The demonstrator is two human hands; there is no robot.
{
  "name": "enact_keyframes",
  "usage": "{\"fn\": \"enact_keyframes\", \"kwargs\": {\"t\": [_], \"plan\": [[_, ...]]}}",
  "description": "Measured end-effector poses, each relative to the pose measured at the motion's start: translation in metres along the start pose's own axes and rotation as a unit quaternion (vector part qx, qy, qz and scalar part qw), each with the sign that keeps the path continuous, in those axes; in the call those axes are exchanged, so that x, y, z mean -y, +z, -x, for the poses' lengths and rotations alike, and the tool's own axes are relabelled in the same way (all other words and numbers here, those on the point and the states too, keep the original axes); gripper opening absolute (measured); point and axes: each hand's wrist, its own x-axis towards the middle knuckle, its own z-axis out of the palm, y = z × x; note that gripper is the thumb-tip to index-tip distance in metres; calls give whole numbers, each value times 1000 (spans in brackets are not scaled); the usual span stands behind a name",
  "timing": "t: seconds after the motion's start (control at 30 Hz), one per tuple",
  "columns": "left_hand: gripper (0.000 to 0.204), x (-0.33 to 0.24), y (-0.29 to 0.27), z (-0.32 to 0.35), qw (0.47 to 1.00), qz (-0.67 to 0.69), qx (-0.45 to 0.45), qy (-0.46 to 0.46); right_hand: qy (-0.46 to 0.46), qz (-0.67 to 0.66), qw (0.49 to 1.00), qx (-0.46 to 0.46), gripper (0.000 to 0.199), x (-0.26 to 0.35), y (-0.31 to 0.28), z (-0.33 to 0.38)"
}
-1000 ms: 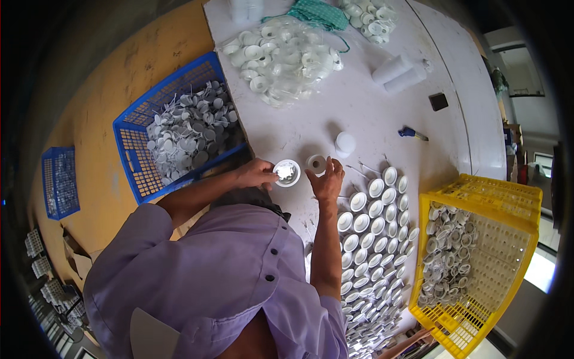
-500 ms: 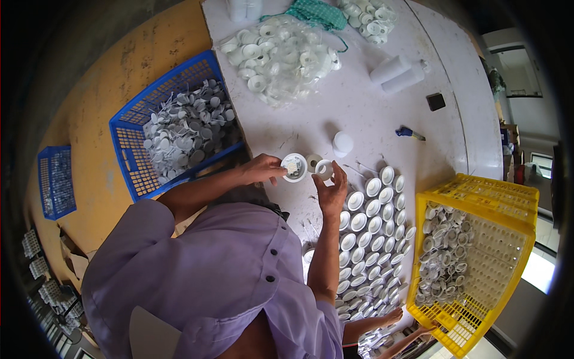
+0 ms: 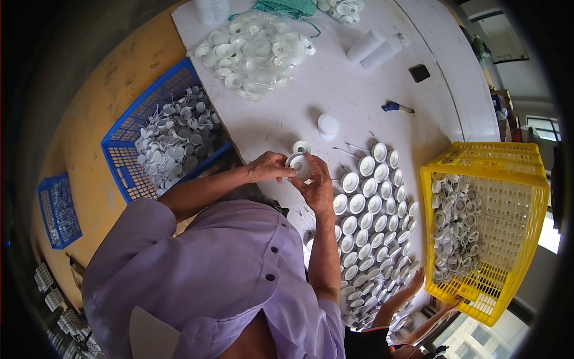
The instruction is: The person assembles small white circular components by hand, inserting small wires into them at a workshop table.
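The white round cap (image 3: 298, 164) is held up in both hands, just above the white table (image 3: 335, 84) and in front of the person's chest. Going from the big things to the small ones: the table carries many rows of finished white caps (image 3: 371, 221) on the right side, all lying with the open side up. Beside them stands a yellow crate (image 3: 484, 227) with grey-white parts inside. On the left is a blue basket (image 3: 161, 143) full of small grey parts, and at the far side lies a clear bag of caps (image 3: 257, 45). A second loose cap (image 3: 301, 146) rests on the table just behind the hands, and a small white cup (image 3: 328, 125) stands near it.

The left hand (image 3: 269, 167) pinches the cap's rim with the fingertips. The right hand (image 3: 317, 185) is closed around its other side, with the thumb on the face. A second ago the two hands held separate pieces slightly apart; half a second ago they came nearer; now they meet on one cap. I judge the two pieces are being pressed together, so this piece is nearly assembled.
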Motion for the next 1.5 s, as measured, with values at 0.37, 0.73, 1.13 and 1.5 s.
{"fn": "enact_keyframes", "kwargs": {"t": [0.37, 0.73, 1.13, 1.5], "plan": [[34, 4, 15, -2, 1000, -17, -18, 16, 134, -188, 966, -117, 36, -41, 4, 22], [29, -2, 26, -9, 993, -107, -43, -5, 120, -85, 979, -140, 26, -55, 10, 26], [27, -10, 35, -16, 996, -89, -15, -23, 82, -81, 976, -182, 24, -63, 3, 32], [26, -26, 58, -55, 980, -166, 50, -101, 31, 123, 981, -149, 75, -49, -41, 44]]}}
